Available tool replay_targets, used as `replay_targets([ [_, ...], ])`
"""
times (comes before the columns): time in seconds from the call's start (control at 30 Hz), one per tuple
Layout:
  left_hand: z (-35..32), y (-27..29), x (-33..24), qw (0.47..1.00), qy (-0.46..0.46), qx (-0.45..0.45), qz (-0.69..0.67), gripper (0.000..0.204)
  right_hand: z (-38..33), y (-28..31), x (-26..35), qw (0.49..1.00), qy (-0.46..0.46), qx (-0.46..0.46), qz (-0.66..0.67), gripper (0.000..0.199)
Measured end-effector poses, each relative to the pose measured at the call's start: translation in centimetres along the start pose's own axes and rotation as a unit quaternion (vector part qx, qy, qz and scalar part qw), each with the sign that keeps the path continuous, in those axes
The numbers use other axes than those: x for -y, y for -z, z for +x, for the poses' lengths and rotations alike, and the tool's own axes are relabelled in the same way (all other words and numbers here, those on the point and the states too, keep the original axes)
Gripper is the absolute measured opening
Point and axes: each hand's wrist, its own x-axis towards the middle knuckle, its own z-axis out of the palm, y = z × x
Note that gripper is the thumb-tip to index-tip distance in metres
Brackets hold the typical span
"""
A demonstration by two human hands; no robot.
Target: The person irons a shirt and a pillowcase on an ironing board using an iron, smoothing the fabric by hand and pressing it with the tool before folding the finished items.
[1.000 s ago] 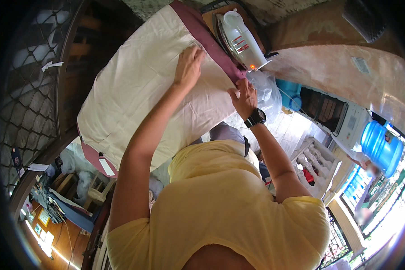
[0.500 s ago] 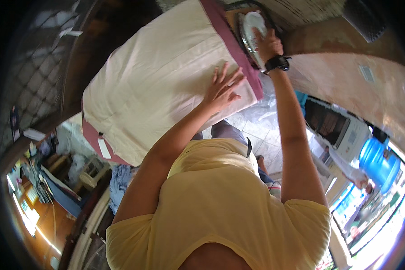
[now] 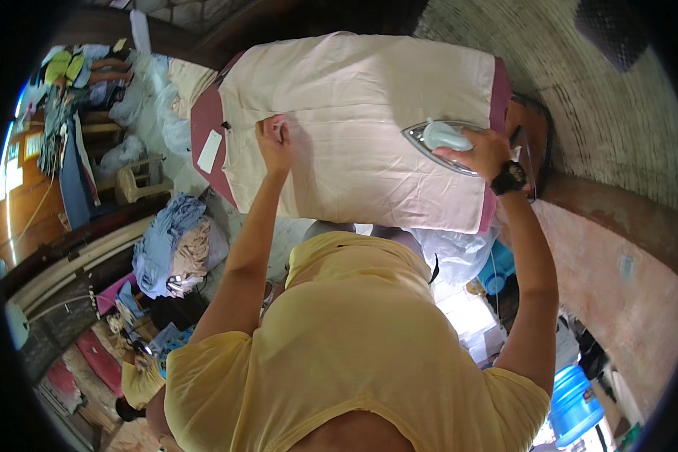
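A pale cream cloth (image 3: 354,98) lies spread over a maroon-covered ironing board (image 3: 211,177), with faint creases running across it. My right hand (image 3: 486,154), a black watch on its wrist, is closed around the handle of a clothes iron (image 3: 444,137). The iron rests on the cloth's right part, its tip pointing left. Over the left part of the cloth is my left hand (image 3: 276,145), its fingers curled together; what they hold, if anything, is too small to make out.
Right of the board stands a brown iron rest (image 3: 531,139) beside a curved wall (image 3: 610,248). Clear plastic (image 3: 452,252) hangs below the board. Crumpled clothes (image 3: 169,245) lie in a pile at left. Another person (image 3: 143,380) is at lower left, and a blue water jug (image 3: 575,407) at lower right.
My right hand has brought the iron from the rest at the board's right end left onto the cloth. My left hand has moved left and its spread fingers have curled. The view has turned.
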Motion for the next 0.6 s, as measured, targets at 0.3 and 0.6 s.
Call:
replay_targets([
  [0.3,0.8,5.6,9.5,0.990,0.099,-0.057,0.080,0.029,2.3,-3.6,1.7,0.999,0.043,-0.029,0.000,0.075],
  [0.6,1.9,5.9,14.0,0.985,0.048,0.076,0.150,0.028,3.5,-2.6,3.8,1.000,0.002,-0.005,0.021,0.068],
])
